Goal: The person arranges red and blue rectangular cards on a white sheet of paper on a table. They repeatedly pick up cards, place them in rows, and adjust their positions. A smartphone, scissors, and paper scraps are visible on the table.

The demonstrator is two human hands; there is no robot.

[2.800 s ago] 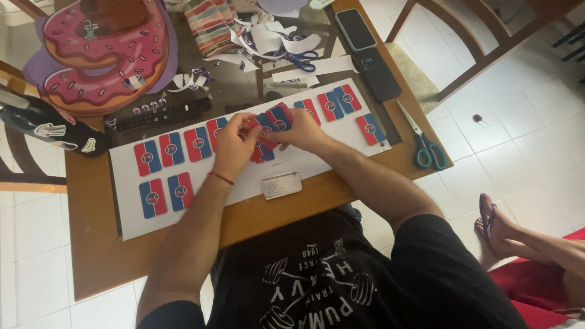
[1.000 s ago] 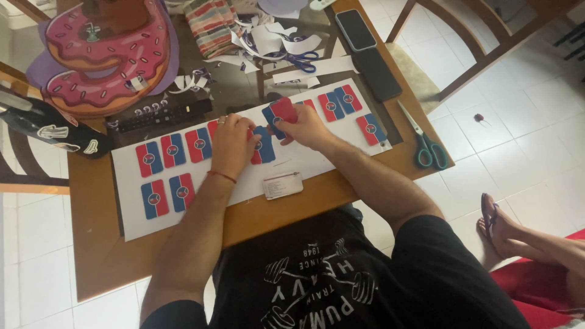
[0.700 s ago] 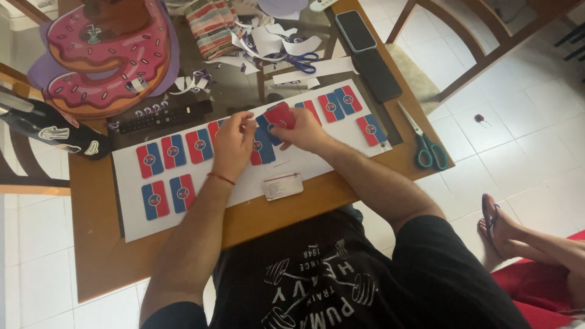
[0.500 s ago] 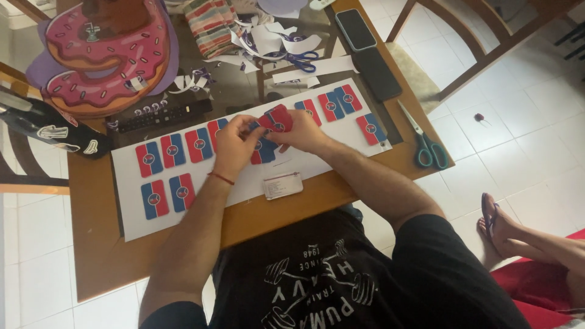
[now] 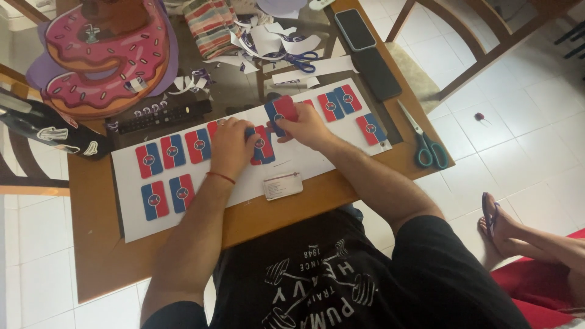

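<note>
Two hands work over my white sheet (image 5: 244, 189): my left hand (image 5: 231, 146) lies flat, fingers pressing a red-and-blue card (image 5: 263, 146) on it, while my right hand (image 5: 304, 125) pinches another such card (image 5: 281, 111), lifted just above. Farther off lie green-handled scissors (image 5: 426, 143) and a doughnut cutout (image 5: 103, 55).

Left hand (image 5: 230, 146) flat, palm down; right hand (image 5: 304, 125) fingers pinched.
</note>
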